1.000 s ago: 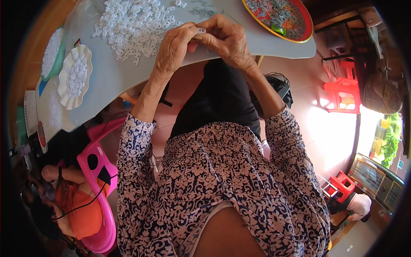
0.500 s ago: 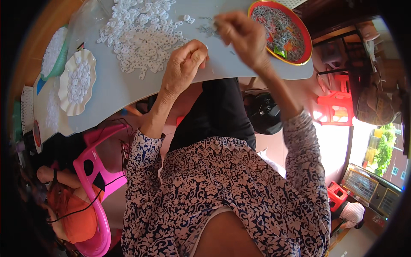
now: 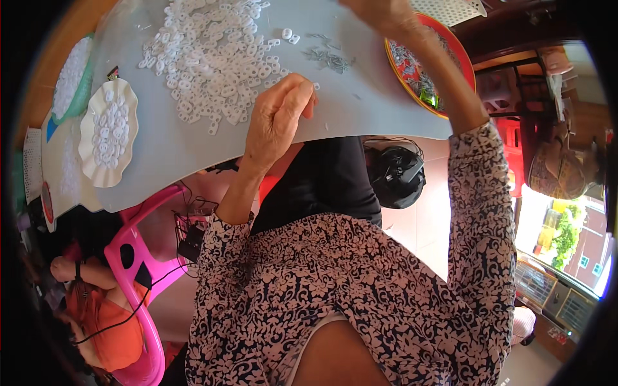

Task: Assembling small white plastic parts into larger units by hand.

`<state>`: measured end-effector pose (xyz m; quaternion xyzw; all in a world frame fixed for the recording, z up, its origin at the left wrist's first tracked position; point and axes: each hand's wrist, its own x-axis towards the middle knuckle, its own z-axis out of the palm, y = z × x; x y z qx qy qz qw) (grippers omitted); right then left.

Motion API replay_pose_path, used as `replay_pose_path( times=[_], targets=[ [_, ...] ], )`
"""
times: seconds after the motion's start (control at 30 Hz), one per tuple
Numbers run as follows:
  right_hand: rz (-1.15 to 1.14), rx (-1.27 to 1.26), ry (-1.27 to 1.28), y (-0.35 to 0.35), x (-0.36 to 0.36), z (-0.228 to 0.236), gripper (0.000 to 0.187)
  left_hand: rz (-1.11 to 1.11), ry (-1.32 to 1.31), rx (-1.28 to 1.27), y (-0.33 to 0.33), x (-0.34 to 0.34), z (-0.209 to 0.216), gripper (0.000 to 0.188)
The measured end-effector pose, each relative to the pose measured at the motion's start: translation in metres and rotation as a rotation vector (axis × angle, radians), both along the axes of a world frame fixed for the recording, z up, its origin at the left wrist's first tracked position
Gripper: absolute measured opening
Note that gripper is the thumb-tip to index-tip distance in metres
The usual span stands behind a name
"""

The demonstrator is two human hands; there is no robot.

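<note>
My left hand (image 3: 281, 119) is closed above the near part of the table, its thumb pressed to the curled fingers. The end of a small white plastic piece (image 3: 315, 86) shows at its fingertips. My right hand (image 3: 381, 15) is stretched to the far edge of the view, where its fingers are cut off. Below it my right forearm passes over a red tray (image 3: 465, 63) with a gold rim, full of small grey metal pieces. A spread heap of white plastic pieces (image 3: 209, 61) with holes lies left of my left hand. Loose grey metal pieces (image 3: 330, 59) lie between the hands.
A cream scalloped dish (image 3: 90, 164) and a green basket (image 3: 82, 103), both with white pieces, stand at the left. Another person in orange (image 3: 112, 328) sits on a pink chair (image 3: 152, 347) at the lower left. A black bag (image 3: 398, 177) is below the table.
My right hand has moved away, up past the loose metal pieces to the view's far edge. My left hand stays closed in nearly the same place. The view has shifted slightly.
</note>
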<state>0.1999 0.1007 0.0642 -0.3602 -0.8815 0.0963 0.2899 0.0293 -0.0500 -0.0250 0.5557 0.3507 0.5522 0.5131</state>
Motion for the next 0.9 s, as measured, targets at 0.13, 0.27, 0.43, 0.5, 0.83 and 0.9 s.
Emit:
replay_pose_path(
  times=[0.13, 0.27, 0.43, 0.5, 0.83, 0.9],
  targets=[
    [0.183, -0.077, 0.003, -0.004, -0.016, -0.046, 0.016, 0.012, 0.043, -0.024, 0.000, 0.004, 0.002, 0.033],
    [0.286, -0.090, -0.081, 0.007, -0.035, -0.056, 0.018, 0.034, 0.059, -0.011, 0.000, 0.006, 0.004, 0.033],
    [0.334, -0.069, -0.270, 0.017, -0.041, -0.057, 0.017, 0.025, 0.093, -0.026, 0.000, 0.005, 0.004, 0.033],
    [0.321, -0.158, -0.099, 0.012, -0.042, -0.054, 0.018, 0.030, 0.097, -0.040, 0.000, 0.004, 0.003, 0.033],
    [0.249, -0.113, -0.302, 0.000, -0.029, -0.045, 0.018, 0.024, 0.096, -0.031, 0.004, 0.005, 0.002, 0.034],
    [0.251, -0.148, -0.321, 0.003, -0.032, -0.048, 0.019, 0.031, 0.101, -0.038, 0.004, 0.003, 0.002, 0.034]
  ],
)
